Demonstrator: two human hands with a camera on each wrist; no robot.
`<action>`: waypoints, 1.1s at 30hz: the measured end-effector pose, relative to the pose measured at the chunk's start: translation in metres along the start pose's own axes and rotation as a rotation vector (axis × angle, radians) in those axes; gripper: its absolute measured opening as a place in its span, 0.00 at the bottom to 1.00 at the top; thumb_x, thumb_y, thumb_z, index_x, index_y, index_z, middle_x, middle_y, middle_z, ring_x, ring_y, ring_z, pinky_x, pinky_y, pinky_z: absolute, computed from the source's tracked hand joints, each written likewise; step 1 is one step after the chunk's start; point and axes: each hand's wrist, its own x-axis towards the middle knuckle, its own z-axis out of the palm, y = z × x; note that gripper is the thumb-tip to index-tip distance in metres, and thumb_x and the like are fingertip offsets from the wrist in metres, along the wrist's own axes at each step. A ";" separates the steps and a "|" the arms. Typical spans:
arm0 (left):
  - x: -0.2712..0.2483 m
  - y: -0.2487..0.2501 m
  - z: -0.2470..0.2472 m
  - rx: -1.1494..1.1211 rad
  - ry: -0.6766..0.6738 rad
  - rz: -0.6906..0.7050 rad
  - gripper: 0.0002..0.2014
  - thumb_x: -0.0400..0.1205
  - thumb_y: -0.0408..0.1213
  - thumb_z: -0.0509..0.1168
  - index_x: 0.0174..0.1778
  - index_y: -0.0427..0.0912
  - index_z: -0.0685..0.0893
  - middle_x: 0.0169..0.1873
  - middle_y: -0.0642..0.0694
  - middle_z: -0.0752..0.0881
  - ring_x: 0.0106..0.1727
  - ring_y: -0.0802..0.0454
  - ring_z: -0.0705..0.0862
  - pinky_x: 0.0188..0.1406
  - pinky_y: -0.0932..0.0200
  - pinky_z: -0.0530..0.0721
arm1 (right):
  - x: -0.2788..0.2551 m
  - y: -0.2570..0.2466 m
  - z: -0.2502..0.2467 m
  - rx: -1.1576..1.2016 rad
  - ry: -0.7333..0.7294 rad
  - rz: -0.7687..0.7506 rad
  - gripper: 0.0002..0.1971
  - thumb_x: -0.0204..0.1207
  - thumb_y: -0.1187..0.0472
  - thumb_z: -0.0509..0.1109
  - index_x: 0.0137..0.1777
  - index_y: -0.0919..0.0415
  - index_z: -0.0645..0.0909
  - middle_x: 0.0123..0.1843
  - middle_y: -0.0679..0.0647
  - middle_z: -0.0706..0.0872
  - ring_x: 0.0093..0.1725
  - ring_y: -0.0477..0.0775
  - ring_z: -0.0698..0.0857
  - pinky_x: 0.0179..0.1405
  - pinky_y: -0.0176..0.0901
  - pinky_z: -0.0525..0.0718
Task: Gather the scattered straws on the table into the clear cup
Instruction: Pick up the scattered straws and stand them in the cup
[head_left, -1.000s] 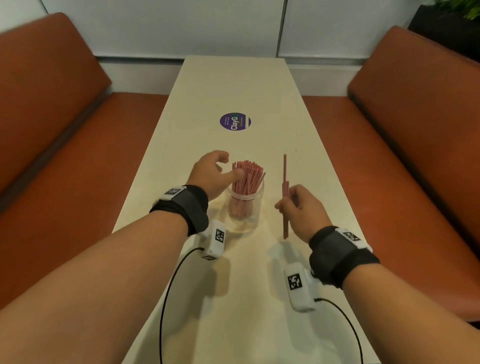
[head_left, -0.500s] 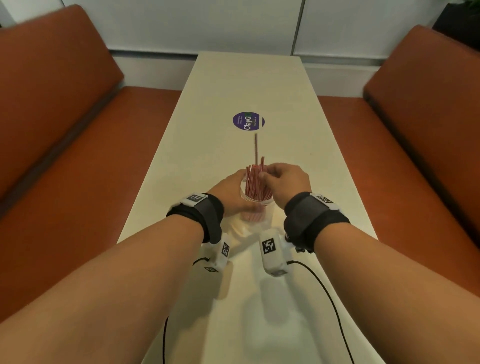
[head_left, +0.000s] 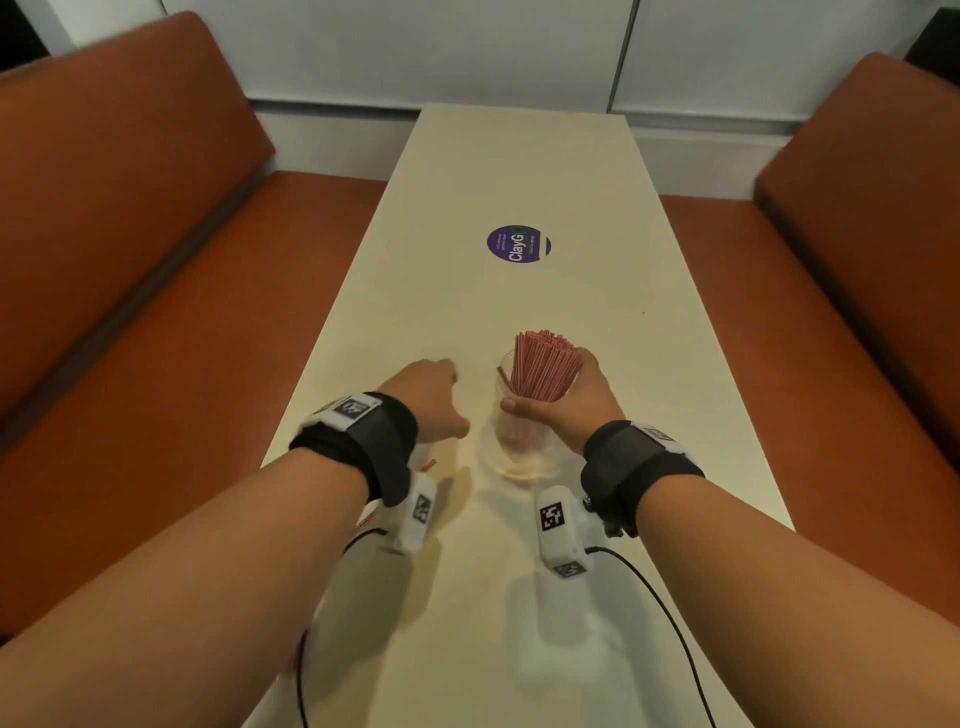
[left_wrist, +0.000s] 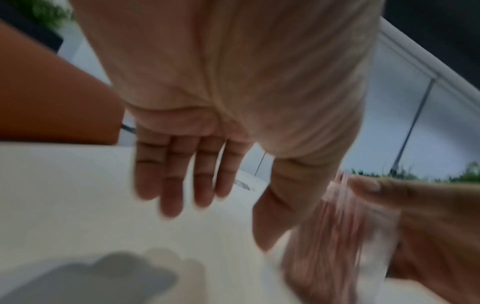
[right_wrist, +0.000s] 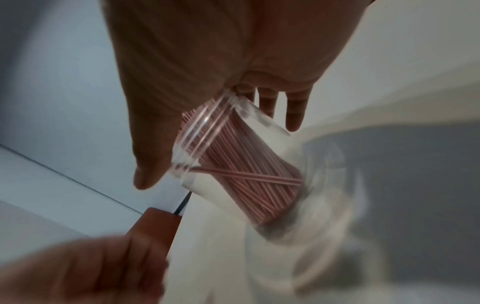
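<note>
Pink straws (head_left: 543, 366): they are standing as a tight bundle in the cup (head_left: 511, 441), tops fanning out above the rim; one is lying slanted across the others inside, as the right wrist view is showing.
Cup: it is sitting on the table (head_left: 519, 176), directly to the left of the right hand's palm and touching it; it is tilted in the right wrist view, but I cannot tell if its base is leaving the table.
Right hand (head_left: 563, 402): it is wrapping the cup from the right side, thumb curling across the near wall, fingers (right_wrist: 293, 109) reaching round the far side.
Left hand (head_left: 428, 400): it is holding nothing; fingers (left_wrist: 176, 174) are hanging straight and loose above the table, a little apart from the cup, which is lying to its right.
Loose straw (head_left: 431, 464): a short pink end is showing just below the left wrist, near its strap (head_left: 363, 436); another pink piece may be lying further back beside the left forearm, mostly hidden.
Key relation: the loose end is lying behind the left hand, toward the body, its long axis seeming to run along the forearm. The left hand is nearer to it; the right one is busy with the cup.
Judgement: the task is looking nearly finished; the left hand probably needs to draw back and pinch that straw.
Risk: thin straw flat on a smooth table is probably sliding easily.
</note>
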 end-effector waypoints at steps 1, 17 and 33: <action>-0.008 -0.011 0.001 0.098 -0.031 -0.055 0.27 0.73 0.47 0.74 0.65 0.40 0.79 0.56 0.44 0.84 0.54 0.45 0.83 0.51 0.55 0.83 | 0.000 0.001 0.001 -0.011 -0.023 -0.007 0.49 0.51 0.48 0.88 0.71 0.58 0.69 0.62 0.49 0.81 0.63 0.50 0.80 0.59 0.40 0.76; -0.033 -0.014 0.064 0.344 -0.148 0.042 0.12 0.85 0.32 0.55 0.61 0.35 0.79 0.59 0.38 0.80 0.58 0.40 0.83 0.50 0.54 0.77 | 0.000 0.007 0.003 -0.028 -0.011 0.017 0.48 0.56 0.48 0.86 0.74 0.54 0.66 0.70 0.52 0.80 0.69 0.55 0.79 0.65 0.47 0.76; 0.008 0.062 -0.030 -0.431 0.374 0.353 0.10 0.82 0.36 0.64 0.56 0.43 0.86 0.47 0.51 0.86 0.50 0.53 0.84 0.53 0.62 0.81 | -0.001 0.011 0.002 -0.015 0.008 0.035 0.49 0.52 0.46 0.87 0.73 0.50 0.68 0.66 0.48 0.82 0.63 0.53 0.81 0.58 0.42 0.77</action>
